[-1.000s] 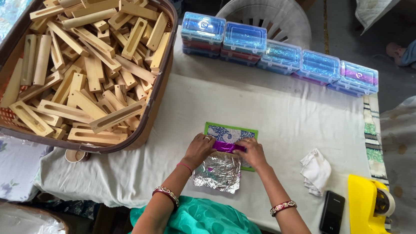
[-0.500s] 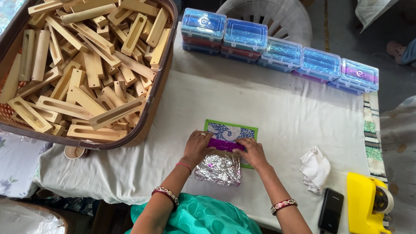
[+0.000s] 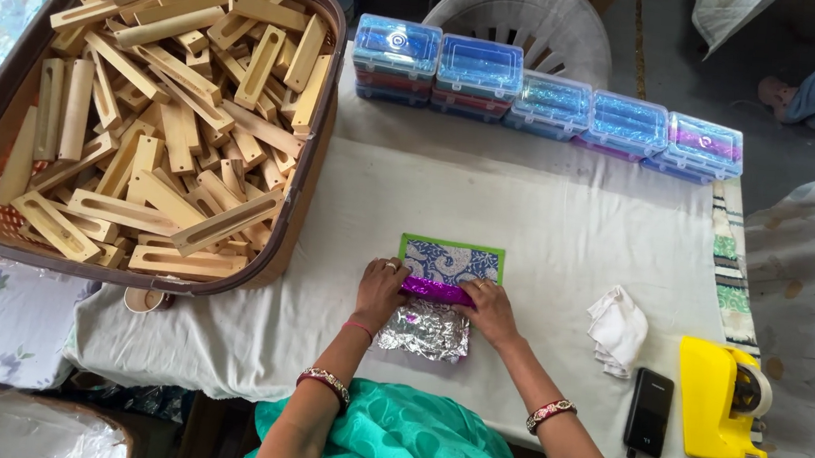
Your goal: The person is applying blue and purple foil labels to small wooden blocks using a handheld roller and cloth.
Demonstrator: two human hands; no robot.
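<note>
both hands are down on the white cloth-covered surface (image 3: 565,223) near its front edge, the left hand (image 3: 379,290) and the right hand (image 3: 491,310) pinching the two ends of a shiny purple foil-wrapped strip (image 3: 434,289). fingers are curled over it, thumbs tucked below, neither hand spread flat. the strip lies between the hands with its long axis running left to right, parallel to the front edge, so each hand has one end and neither looks nearer than the other. it sits across the near edge of a small rectangular mat with a green border and blue-and-white pattern (image 3: 452,260), and just in front of it, toward the person, lies a crumpled sheet of silver foil (image 3: 425,330). the purple wrap looks thin and glossy, creased in places.

off the left edge rests a big brown tub of pale wooden slotted blocks (image 3: 153,109). along the far edge stands a row of clear blue-lidded plastic boxes (image 3: 547,99). toward the right front corner are a white crumpled cloth (image 3: 618,327), a black phone (image 3: 649,411) and a yellow tape dispenser (image 3: 719,399).
</note>
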